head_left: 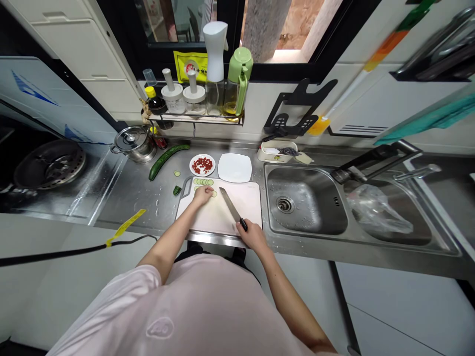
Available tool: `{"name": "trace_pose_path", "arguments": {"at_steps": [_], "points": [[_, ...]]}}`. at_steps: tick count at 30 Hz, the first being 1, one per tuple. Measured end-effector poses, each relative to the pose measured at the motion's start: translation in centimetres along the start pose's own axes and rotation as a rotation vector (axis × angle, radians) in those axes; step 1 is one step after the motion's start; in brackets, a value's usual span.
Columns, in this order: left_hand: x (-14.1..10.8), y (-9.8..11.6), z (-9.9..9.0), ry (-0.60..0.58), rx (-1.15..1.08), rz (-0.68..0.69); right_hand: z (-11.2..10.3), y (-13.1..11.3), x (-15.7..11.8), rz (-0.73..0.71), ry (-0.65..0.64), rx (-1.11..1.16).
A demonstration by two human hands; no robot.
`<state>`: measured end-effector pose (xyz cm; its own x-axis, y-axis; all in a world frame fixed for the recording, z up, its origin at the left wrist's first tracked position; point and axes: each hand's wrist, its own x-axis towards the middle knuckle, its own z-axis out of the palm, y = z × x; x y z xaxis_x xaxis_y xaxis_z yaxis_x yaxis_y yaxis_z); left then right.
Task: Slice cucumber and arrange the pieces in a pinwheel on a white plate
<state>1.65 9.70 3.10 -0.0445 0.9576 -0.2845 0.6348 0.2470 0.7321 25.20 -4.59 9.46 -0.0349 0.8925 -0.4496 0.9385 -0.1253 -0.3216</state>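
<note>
Stainless steel counter (133, 198) lies left of the left hand (202, 196), carrying a whole green cucumber (166, 161); a plate of red goji berries (202, 164) sits just beyond that hand. Thin cucumber slices (203, 182) lie in a row on a white cutting board (248, 202), touching the curled left hand; whether it grips them is unclear. The right hand (253, 236) is clamped on a kitchen knife (232, 206).

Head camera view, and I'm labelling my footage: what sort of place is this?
Most likely a home kitchen. A stainless steel double sink is set into the counter, a white cutting board holds a kitchen knife and cucumber slices, and a small shelf of bottles and jars stands below the window.
</note>
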Motion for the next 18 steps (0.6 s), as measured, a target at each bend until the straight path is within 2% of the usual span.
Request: {"name": "trace_pose_path", "arguments": {"at_steps": [4,9,18], "points": [[-1.0,-0.7,0.0,-0.001,0.013,0.036,0.2,-0.5,-0.3,-0.048,-0.019,-0.04],[-1.4,-1.2,0.3,0.115,0.104,0.126,0.4,-1.0,-0.3,-0.066,-0.033,-0.08],[-0.9,-1.1,0.6,0.163,0.156,0.07,0.4,-1.8,0.0,-0.054,-0.052,-0.125]]}}
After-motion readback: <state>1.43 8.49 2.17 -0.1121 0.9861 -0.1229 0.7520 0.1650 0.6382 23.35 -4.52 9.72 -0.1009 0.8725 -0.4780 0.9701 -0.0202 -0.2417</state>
